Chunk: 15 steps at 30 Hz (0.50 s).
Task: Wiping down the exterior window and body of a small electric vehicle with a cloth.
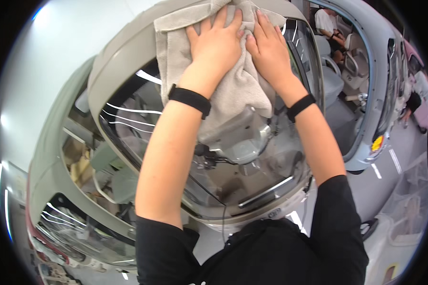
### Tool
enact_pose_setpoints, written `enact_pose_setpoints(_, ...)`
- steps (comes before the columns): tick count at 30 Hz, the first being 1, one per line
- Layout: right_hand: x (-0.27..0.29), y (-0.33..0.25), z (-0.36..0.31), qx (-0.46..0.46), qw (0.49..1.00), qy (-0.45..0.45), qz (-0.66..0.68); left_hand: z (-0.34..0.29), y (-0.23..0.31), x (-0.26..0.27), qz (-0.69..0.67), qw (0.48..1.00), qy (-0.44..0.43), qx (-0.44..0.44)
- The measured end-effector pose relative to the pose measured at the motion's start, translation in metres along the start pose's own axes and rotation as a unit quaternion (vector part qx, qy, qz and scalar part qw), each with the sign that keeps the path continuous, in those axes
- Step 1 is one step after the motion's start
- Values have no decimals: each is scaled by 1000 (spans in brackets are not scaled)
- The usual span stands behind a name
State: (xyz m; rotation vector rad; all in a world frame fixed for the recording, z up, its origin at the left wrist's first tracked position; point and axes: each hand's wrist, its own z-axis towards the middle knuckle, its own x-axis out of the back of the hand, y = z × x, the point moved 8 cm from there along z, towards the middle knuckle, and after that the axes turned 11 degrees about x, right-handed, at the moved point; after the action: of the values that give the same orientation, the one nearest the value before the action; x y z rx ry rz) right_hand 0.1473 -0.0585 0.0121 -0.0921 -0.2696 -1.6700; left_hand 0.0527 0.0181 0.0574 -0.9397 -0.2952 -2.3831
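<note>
Hands [242,45] flat on grey cloth [233,90], windscreen [252,166].

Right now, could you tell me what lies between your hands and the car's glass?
A grey cloth lies under both the left hand and right hand, covering the glass, as the head view shows.

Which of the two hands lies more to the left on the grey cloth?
The left hand. It lies spread on the grey cloth to the left of the right hand, which presses the cloth beside it.

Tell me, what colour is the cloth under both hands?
The cloth is plain light beige-grey, shown in the head view.
</note>
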Motion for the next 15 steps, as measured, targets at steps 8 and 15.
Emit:
enact_pose_setpoints(8,21,27,-51,-49,991,-41,-114,-22,59,-24,35,988,120,-86)
enact_pose_setpoints(15,52,33,-69,-10,976,-160,-146,-49,93,-49,7,993,107,-55)
